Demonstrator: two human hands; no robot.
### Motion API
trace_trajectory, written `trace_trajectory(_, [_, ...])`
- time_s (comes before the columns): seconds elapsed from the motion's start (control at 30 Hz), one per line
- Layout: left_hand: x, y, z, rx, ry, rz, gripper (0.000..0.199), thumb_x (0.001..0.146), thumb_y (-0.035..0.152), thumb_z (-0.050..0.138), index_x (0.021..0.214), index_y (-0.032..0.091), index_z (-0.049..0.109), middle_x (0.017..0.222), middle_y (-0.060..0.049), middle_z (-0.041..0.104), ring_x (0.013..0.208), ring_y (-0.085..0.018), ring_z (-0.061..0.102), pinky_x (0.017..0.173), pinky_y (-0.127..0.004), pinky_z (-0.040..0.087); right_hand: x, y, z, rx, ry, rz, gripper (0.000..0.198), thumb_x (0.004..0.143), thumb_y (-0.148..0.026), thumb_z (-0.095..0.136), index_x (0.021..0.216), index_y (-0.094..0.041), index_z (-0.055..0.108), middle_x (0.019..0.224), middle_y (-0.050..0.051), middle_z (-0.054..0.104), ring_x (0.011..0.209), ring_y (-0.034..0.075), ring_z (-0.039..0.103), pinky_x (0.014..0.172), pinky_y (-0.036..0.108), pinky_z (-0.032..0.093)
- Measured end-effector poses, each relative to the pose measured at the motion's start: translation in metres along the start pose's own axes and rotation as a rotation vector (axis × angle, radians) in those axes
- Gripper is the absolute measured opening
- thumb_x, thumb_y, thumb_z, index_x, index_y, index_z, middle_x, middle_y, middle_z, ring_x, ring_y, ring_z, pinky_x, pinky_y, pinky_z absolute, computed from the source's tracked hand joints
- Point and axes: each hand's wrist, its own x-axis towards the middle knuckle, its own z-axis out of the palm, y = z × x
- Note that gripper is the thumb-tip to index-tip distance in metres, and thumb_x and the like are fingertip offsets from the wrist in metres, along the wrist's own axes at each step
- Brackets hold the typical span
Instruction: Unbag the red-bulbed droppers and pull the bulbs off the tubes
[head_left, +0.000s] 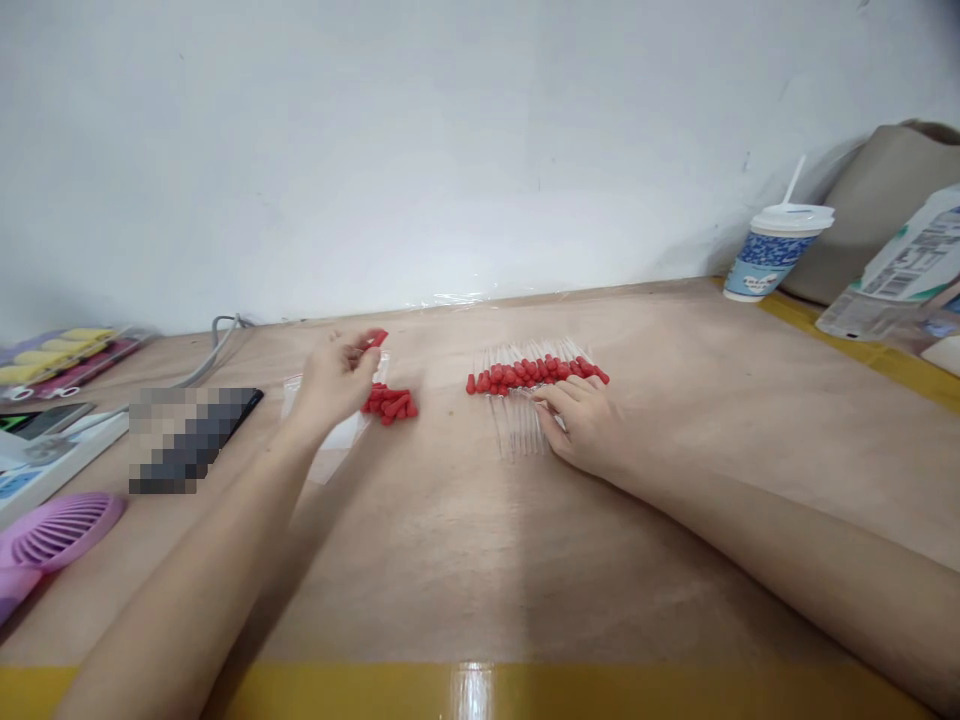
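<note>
My left hand (339,375) is raised at the left, its fingers pinching a red rubber dropper bulb (377,339). Under and beside it, a small pile of loose red bulbs (390,404) lies at the edge of a clear plastic bag (335,450). To the right, a row of droppers with red bulbs (517,375) lies side by side, clear stems pointing to the wall. Several bare clear thin tubes (517,425) lie on the near side of that row. My right hand (581,415) rests at their right end, fingers closed on a clear tube, partly hidden by the fingers.
A phone (199,440), a white power strip (67,465), a cable (214,355) and a pink fan (64,530) lie at left, with yellow and purple packs (64,360) behind. A paper cup with straw (772,255) and a plastic bottle (892,265) are at right. Yellow tape (360,690) edges the wooden table.
</note>
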Motion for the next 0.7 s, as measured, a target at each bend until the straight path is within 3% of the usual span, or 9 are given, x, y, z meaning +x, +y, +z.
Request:
trace_trajectory(0.13, [0.013, -0.025, -0.024, -0.074, -0.105, -0.202, 0.041, 0.067, 0.035, 0.061, 0.104, 0.018, 0.058, 0.077, -0.003, 0.06, 0.064, -0.015, 0.058, 0.052, -0.024, 0.045, -0.001, 0.0, 0.003, -0.006, 0.006, -0.018, 0.016, 0.08, -0.015, 0.046, 0.072, -0.016, 0.06, 0.066, 0.001, 0.06, 0.065, 0.014, 0.046, 0.065, 0.03, 0.027])
trace_trajectory(0.33, [0.013, -0.041, -0.022, 0.004, -0.241, -0.249, 0.039, 0.061, 0.047, 0.064, 0.087, 0.018, 0.059, 0.076, -0.004, 0.062, 0.062, -0.015, 0.056, 0.047, -0.022, 0.039, -0.003, -0.003, 0.0, 0.002, -0.068, -0.072, 0.018, 0.082, -0.031, 0.052, 0.081, -0.017, 0.063, 0.074, 0.003, 0.063, 0.073, 0.016, 0.047, 0.071, 0.033, 0.027])
trace_trajectory(0.53, [0.007, -0.025, -0.016, 0.091, -0.426, -0.082, 0.035, 0.064, 0.05, 0.062, 0.083, 0.02, 0.061, 0.081, -0.002, 0.064, 0.059, -0.012, 0.053, 0.051, -0.023, 0.04, -0.002, -0.004, -0.003, 0.01, -0.108, -0.102, 0.034, 0.081, -0.048, 0.051, 0.083, -0.017, 0.065, 0.074, 0.004, 0.061, 0.076, 0.017, 0.047, 0.075, 0.035, 0.026])
trace_trajectory(0.7, [0.003, -0.021, -0.008, 0.174, -0.486, 0.011, 0.026, 0.065, 0.044, 0.062, 0.076, 0.022, 0.061, 0.073, 0.0, 0.064, 0.062, -0.015, 0.057, 0.057, -0.025, 0.043, -0.002, -0.004, -0.005, -0.001, -0.137, -0.103, 0.04, 0.079, -0.054, 0.051, 0.085, -0.017, 0.066, 0.074, 0.004, 0.06, 0.073, 0.017, 0.045, 0.073, 0.035, 0.026])
